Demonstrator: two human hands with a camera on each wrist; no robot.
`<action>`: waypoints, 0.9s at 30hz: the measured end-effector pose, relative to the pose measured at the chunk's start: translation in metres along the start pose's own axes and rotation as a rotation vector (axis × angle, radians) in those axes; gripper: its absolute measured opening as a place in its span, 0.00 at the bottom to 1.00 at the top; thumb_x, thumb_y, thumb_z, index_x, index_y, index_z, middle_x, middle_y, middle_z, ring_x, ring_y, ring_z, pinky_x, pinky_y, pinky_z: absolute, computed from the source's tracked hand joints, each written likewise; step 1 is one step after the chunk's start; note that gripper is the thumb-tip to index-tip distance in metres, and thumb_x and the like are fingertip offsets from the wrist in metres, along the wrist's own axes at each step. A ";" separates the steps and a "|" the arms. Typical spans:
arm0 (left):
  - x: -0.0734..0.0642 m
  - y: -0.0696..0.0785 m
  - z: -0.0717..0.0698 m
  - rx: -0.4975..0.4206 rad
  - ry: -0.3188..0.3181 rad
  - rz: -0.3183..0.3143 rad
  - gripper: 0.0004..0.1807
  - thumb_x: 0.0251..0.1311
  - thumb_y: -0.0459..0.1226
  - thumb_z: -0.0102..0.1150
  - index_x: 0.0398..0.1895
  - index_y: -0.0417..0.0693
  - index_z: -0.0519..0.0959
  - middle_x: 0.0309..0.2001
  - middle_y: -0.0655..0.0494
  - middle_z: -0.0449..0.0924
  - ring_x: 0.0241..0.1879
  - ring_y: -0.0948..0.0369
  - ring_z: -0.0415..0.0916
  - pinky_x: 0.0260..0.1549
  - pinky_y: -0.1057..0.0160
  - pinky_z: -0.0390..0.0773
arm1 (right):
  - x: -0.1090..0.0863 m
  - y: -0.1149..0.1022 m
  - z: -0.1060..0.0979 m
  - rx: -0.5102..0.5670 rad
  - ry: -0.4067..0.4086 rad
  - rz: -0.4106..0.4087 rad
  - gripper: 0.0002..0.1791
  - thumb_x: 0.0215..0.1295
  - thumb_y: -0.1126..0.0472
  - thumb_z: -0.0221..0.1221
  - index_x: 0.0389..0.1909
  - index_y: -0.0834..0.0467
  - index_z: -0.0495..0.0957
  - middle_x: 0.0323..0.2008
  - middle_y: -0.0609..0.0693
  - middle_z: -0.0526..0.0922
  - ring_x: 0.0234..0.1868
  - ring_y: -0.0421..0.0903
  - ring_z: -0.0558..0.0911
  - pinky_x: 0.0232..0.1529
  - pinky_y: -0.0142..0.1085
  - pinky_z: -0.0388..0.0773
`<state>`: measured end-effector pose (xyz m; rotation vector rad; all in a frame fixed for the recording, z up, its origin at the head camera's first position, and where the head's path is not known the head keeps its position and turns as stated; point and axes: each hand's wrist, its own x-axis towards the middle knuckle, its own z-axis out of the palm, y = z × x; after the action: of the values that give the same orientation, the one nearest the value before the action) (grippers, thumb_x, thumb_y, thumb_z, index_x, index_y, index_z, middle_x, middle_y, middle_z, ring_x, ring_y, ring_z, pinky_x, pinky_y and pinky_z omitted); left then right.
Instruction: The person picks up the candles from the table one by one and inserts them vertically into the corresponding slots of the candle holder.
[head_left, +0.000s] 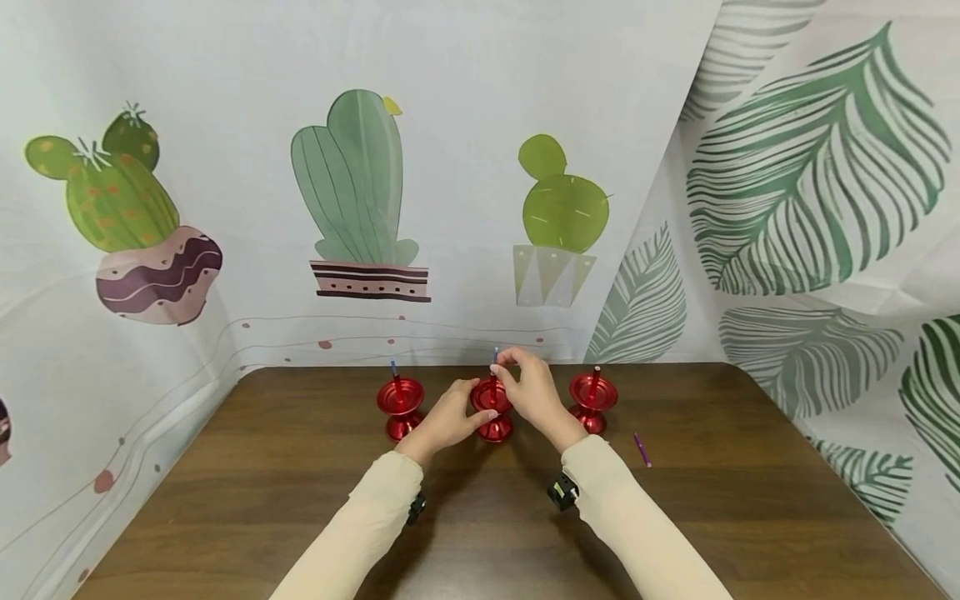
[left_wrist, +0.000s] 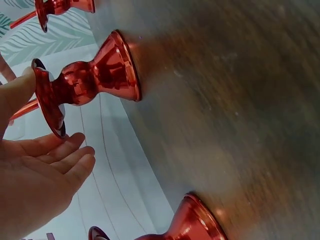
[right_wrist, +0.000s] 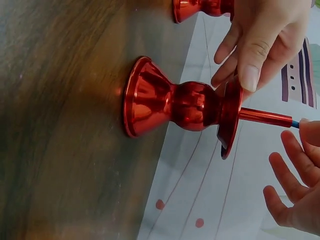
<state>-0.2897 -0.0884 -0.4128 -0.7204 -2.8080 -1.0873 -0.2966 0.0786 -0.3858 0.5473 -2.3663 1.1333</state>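
The middle red metallic candle holder point(head_left: 496, 430) stands upright on the table, with a narrow red tube point(right_wrist: 265, 117) rising from its dish. My left hand point(head_left: 452, 417) holds the rim of that dish, thumb on one side and fingers at the other. Above the tube, my right hand point(head_left: 534, 393) pinches a thin blue stick point(right_wrist: 295, 124) between thumb and index finger; its lower end is hidden in the tube's top. The other right fingers are spread loosely.
To the left is a matching candle holder point(head_left: 401, 428) with a blue stick point(head_left: 393, 367) in its tube. At right, a third holder point(head_left: 592, 422) has a tube without a blue stick. A purple stick point(head_left: 642, 450) lies on the brown table point(head_left: 712, 500). Printed cloth point(head_left: 465, 167) hangs behind.
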 end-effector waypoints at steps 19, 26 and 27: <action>-0.013 0.034 0.005 0.117 0.467 0.285 0.16 0.63 0.37 0.61 0.51 0.39 0.78 0.44 0.50 0.79 0.47 0.56 0.74 0.47 0.57 0.77 | -0.009 -0.007 -0.056 -0.015 0.018 -0.103 0.16 0.69 0.60 0.57 0.54 0.62 0.79 0.50 0.57 0.82 0.53 0.54 0.78 0.54 0.51 0.73; -0.007 0.063 0.014 0.122 0.474 0.437 0.13 0.63 0.37 0.61 0.49 0.43 0.79 0.43 0.53 0.80 0.43 0.59 0.73 0.42 0.62 0.77 | -0.017 0.015 -0.091 -0.078 0.092 -0.084 0.16 0.70 0.60 0.56 0.54 0.62 0.79 0.51 0.59 0.82 0.54 0.56 0.78 0.55 0.52 0.72; -0.005 0.067 0.017 0.129 0.461 0.440 0.14 0.64 0.38 0.61 0.50 0.43 0.79 0.43 0.54 0.80 0.43 0.59 0.73 0.42 0.62 0.76 | -0.019 0.019 -0.095 -0.084 0.104 -0.073 0.16 0.70 0.60 0.56 0.54 0.62 0.79 0.51 0.59 0.82 0.54 0.57 0.78 0.54 0.53 0.72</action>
<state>-0.2541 -0.0362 -0.3849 -0.8829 -2.1735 -0.8505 -0.2694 0.1690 -0.3554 0.5279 -2.2741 1.0017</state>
